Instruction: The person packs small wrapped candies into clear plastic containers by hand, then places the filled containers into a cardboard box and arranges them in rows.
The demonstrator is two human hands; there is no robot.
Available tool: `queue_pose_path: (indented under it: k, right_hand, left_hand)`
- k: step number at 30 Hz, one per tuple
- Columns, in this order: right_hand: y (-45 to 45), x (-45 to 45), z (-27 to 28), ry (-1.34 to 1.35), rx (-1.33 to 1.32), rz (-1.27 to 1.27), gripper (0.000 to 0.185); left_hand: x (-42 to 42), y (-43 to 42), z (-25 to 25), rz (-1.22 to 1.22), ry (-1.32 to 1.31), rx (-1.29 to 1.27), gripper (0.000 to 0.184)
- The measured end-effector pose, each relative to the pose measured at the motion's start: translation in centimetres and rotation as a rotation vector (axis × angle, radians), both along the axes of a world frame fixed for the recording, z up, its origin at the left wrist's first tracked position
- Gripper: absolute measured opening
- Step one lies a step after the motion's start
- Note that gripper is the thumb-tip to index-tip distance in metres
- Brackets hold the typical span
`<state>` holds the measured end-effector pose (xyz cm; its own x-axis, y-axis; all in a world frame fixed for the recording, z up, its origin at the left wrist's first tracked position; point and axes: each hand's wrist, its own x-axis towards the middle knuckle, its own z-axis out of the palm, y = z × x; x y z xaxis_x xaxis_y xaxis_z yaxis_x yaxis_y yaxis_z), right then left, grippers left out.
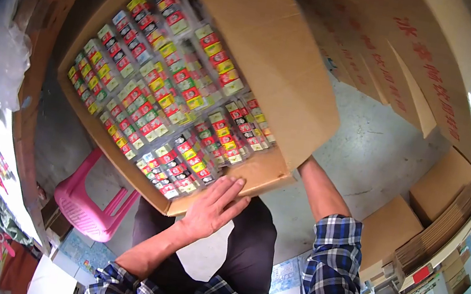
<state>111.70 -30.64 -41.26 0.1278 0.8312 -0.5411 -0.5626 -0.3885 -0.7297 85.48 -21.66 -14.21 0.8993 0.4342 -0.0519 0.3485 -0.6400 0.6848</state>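
Observation:
A large cardboard box [106,155] stands tilted in front of me with its top open. Rows of small items in clear plastic packs [165,85], with red, yellow, green, black and white labels, fill it. Across its near wall lies my left hand [213,207], fingers stretched out and flat against the cardboard, thumb a little apart. A wide box flap [261,53] sticks out on the right. Only the wrist end of my right hand [309,169] shows below that flap; its fingers are hidden behind the cardboard, so I cannot tell what they touch.
To the left is a pink plastic stool [90,201]. Large cartons with red printed characters [423,71] stand at the upper right. Brown boxes [390,231] and stacked flat cardboard [445,209] are on the right. Grey floor [364,142] shows between.

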Motion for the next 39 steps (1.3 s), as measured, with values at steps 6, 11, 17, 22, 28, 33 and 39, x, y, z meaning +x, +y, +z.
queue_pose_path:
  k: [6,11,17,22,28,33,39]
  right_hand:
    - [-1.1,1.1,1.4,-0.141,-0.031,0.04,0.052]
    - [-0.7,0.3,2.6,-0.289,-0.059,0.074,0.051]
    - [0.3,0.1,3.8,-0.46,-0.088,0.118,0.051]
    - [0.9,0.6,4.8,-0.605,-0.101,0.159,0.051]
    - [2.8,0.8,5.9,-0.775,-0.105,0.182,0.051]
    - [4.3,0.8,8.1,-0.961,-0.122,0.162,0.051]
    - [1.7,2.6,13.2,-1.172,-0.269,0.037,0.051]
  left_hand:
    - [-0.1,0.1,0.2,-0.025,0.018,-0.011,0.046]
    - [-0.1,0.1,0.0,-0.031,0.007,-0.031,0.046]
    - [-0.2,0.1,-0.3,-0.043,0.0,-0.014,0.048]
    - [0.0,0.1,0.0,-0.02,-0.006,-0.039,0.048]
    - [-0.2,0.5,0.6,-0.021,0.0,-0.057,0.047]
    - [-0.1,-0.1,1.1,0.045,-0.018,-0.021,0.048]
    - [0.4,-6.2,5.9,0.123,-0.066,-0.06,0.051]
